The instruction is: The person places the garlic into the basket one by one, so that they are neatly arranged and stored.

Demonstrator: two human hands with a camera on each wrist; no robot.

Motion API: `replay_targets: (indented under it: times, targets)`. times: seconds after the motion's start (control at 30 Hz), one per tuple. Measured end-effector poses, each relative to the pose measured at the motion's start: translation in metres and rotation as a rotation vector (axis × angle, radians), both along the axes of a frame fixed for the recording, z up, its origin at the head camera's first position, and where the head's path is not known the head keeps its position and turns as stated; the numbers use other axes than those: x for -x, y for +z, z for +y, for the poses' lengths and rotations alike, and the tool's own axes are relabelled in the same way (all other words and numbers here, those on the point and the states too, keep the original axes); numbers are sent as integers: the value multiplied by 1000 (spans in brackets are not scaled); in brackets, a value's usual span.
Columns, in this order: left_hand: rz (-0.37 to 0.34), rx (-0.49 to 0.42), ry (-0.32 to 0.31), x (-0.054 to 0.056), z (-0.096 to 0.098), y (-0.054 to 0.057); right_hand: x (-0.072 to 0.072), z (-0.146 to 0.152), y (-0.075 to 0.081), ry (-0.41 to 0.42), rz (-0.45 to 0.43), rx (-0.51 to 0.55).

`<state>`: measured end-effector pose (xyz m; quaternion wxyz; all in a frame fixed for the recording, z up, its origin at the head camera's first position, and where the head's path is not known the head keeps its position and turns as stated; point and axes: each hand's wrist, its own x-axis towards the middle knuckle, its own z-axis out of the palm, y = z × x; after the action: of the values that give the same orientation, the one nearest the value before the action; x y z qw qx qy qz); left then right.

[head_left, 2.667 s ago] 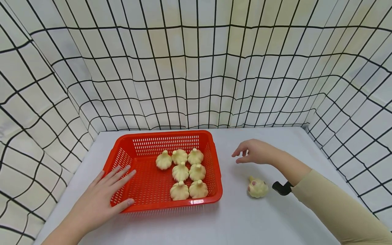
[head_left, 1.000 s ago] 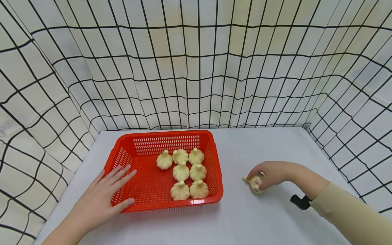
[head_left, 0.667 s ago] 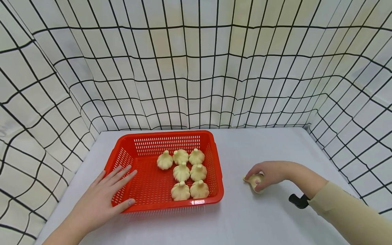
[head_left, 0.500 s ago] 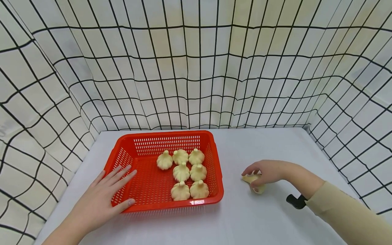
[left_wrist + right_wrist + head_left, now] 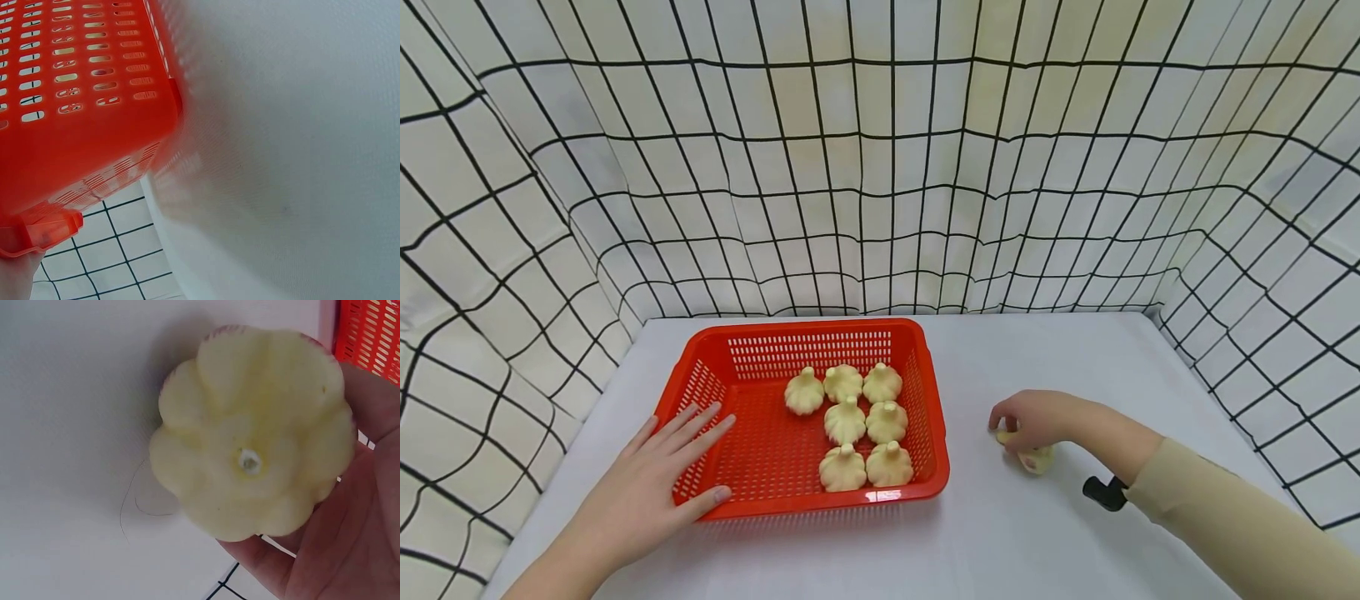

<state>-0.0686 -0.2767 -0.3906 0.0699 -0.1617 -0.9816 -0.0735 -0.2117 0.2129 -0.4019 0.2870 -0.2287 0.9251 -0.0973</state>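
My right hand (image 5: 1036, 421) grips a pale garlic bulb (image 5: 250, 434) low over the white table, to the right of the red basket. In the right wrist view the bulb's round base with a small hole faces the camera, and purple streaks mark its edge. Fingers and palm hide its far side. My left hand (image 5: 655, 483) lies with straight, spread fingers over the left wall of the red plastic basket (image 5: 775, 507). Several garlic bulbs (image 5: 843, 423) stand stem-up in rows in the basket's right half.
A white cloth covers the table (image 5: 970, 542). Black netting (image 5: 880, 192) over white sheets walls in the back and both sides. A black wrist device (image 5: 1105, 493) sits under the right sleeve (image 5: 1232, 525).
My right hand has come down from behind the loose bulb and taken hold of it. Over the last half second it has tilted and shifted slightly left. The left hand has stayed still.
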Motion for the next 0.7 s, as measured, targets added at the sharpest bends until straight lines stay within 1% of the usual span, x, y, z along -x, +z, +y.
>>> replay_targets:
  times: [0.2,0.33,0.6,0.7]
  targets:
    - [0,-3,-2,0,0,0,3,-3,-4,11,33,-21]
    - [5,-6,-4,0,0,-1,3,-6,-5,1,40,-41]
    - [5,-8,-5,0,0,0,1,-7,-3,-13,45,-48]
    - [13,-11,-9,0,0,0,0,-6,0,-22,53,-44]
